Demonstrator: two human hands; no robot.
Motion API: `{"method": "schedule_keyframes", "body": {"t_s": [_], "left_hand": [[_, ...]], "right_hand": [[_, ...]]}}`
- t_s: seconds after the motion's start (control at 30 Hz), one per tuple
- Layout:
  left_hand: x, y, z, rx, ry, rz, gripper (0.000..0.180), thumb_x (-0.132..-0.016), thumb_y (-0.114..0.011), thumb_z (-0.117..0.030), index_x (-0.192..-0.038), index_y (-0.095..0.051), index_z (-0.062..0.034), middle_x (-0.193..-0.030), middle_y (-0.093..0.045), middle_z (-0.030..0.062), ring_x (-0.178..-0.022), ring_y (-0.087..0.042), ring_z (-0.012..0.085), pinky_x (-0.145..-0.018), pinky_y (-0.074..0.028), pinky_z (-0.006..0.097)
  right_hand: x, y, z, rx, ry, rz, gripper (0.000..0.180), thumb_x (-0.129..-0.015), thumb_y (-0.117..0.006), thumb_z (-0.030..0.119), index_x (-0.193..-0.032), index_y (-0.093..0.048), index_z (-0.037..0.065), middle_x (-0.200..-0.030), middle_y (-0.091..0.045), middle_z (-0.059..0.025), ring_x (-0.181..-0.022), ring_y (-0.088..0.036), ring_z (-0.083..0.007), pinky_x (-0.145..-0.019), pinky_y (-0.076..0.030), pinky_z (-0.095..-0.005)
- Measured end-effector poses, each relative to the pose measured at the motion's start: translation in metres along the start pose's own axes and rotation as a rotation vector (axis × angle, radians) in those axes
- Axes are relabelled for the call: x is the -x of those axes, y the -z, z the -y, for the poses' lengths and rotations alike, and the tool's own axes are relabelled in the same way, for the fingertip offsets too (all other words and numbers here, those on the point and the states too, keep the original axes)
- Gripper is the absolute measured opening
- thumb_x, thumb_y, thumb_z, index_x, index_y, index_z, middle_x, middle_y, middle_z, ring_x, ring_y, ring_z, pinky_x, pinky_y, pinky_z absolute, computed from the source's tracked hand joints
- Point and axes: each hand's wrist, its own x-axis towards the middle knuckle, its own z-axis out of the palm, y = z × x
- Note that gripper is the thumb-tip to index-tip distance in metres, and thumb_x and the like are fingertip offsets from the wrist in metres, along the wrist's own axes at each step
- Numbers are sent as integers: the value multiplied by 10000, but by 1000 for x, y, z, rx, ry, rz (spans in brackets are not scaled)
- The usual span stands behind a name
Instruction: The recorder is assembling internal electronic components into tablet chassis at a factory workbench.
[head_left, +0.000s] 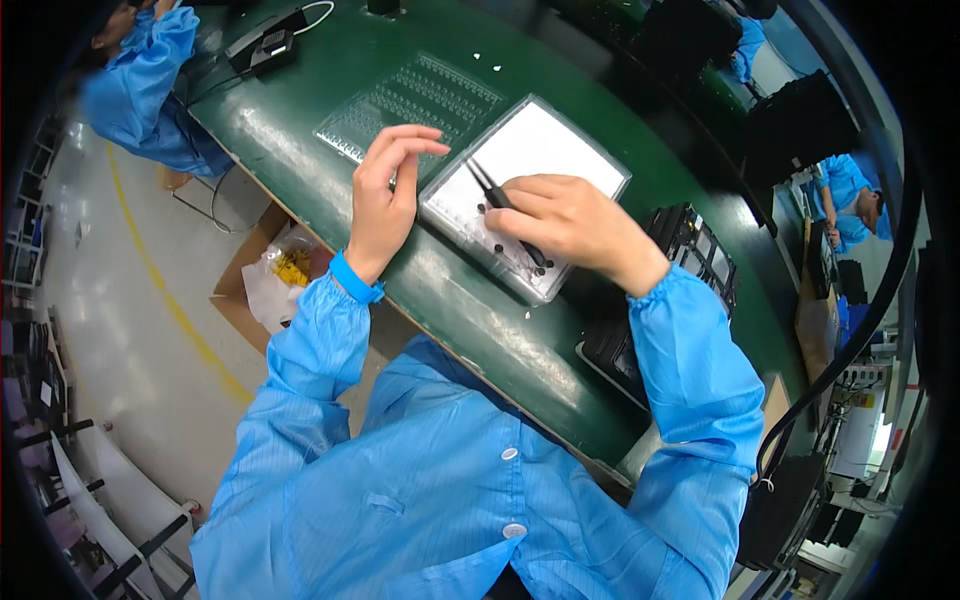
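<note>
My right hand (565,220) grips black tweezers (495,195) over a shallow clear plastic tray (452,240) with a white surface inside. The tweezers' thin tips point away to the far left, and nothing shows between them. Several small black parts (540,268) lie at the tray's near end, some partly covered by that hand. By the tray's left edge, my left hand (385,195) is raised with its fingers stretched and apart. A small dark spot shows between its thumb and fingers; I cannot make out whether it is a part or a gap.
A clear sheet with rows of small pockets (425,100) lies behind my left hand on the green table (500,345). A black device (700,250) stands right of the tray, a desk phone (270,50) far left. Below the edge is a cardboard box (245,290). Co-workers sit nearby.
</note>
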Motion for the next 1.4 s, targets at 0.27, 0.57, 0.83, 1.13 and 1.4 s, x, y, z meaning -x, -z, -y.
{"method": "schedule_keyframes", "body": {"t_s": [0.27,0.57,0.83,1.13,1.4], "left_hand": [[3,-1,1,15,16,-21,230,-975,-484,35,-981,-705,-28,-1094,-680,108,-1015,-664,263,-860,-513,336],[2,-2,-2,64,-64,-33,170,-958,-537,47,-982,-693,-16,-1046,-691,113,-987,-673,245,-869,-521,336],[3,-5,1,99,1,-33,168,-977,-523,39,-986,-685,-4,-1053,-689,103,-939,-667,198,-832,-527,304],[4,-2,-1,67,-87,-34,122,-936,-588,42,-983,-687,-11,-1047,-693,107,-916,-663,209,-847,-522,312],[-4,-22,-36,-74,-200,196,214,-734,-826,42,-894,-694,-13,-894,-708,75,-868,-672,208,-793,-520,308]], "right_hand": [[2,-14,6,174,266,188,236,-793,-628,96,-1014,-544,86,-1029,-682,-146,-971,-707,-289,-812,-605,-325],[4,-9,-1,-137,-59,25,190,-786,-624,117,-960,-553,90,-785,-557,-54,-774,-634,-247,-633,-522,-364],[-3,-24,-1,193,324,21,195,-783,-625,133,-925,-495,107,-794,-571,-58,-753,-646,-222,-656,-558,-323],[-6,-18,11,-252,-281,-72,230,-757,-674,53,-968,-583,71,-808,-630,-99,-810,-690,-289,-692,-557,-316],[10,-13,-13,-1167,-777,-444,232,-878,-750,33,-970,-538,41,-943,-709,-92,-911,-665,-124,-773,-554,-262]]}}
